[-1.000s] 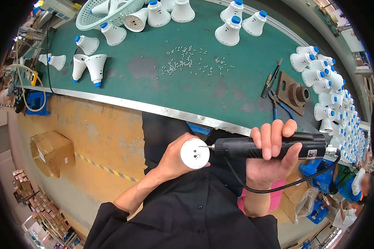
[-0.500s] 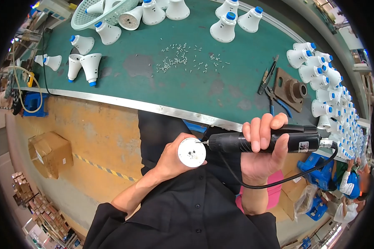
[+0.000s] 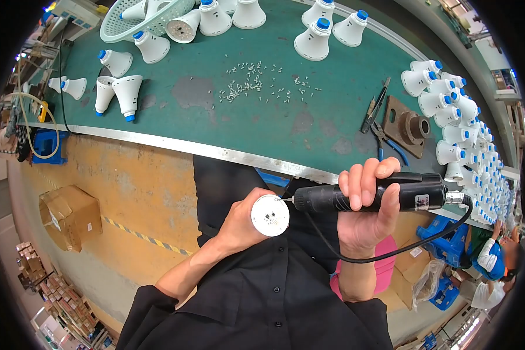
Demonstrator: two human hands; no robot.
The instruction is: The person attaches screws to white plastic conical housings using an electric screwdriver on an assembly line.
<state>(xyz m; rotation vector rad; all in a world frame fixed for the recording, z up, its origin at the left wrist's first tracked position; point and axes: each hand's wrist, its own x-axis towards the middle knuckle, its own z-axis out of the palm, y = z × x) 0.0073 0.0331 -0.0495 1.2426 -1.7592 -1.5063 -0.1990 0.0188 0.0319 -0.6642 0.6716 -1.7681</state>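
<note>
My left hand [image 3: 242,224] is closed around a white lamp housing [image 3: 270,216], whose round face with small dark marks points up at me. In my right hand [image 3: 364,213] lies a black electric screwdriver [image 3: 347,197], held level with my fingers wrapped round its body. The screwdriver's thin bit reaches left to the upper right rim of the housing's face. Whether a screw sits under the tip is too small to tell. A black cable [image 3: 408,252] loops from the tool's rear end beneath my right wrist.
The green workbench [image 3: 262,128] carries scattered small screws [image 3: 245,84], pliers [image 3: 388,140], a rusty metal fixture [image 3: 407,125] and several white housings with blue caps [image 3: 312,41]. A mint basket [image 3: 146,29] stands at the back left. A cardboard box [image 3: 70,217] rests on the floor; people [image 3: 494,256] are far right.
The lamp housing has shifted very slightly right. The rear of the screwdriver and my right hand have moved a little left. Both grips stay the same.
</note>
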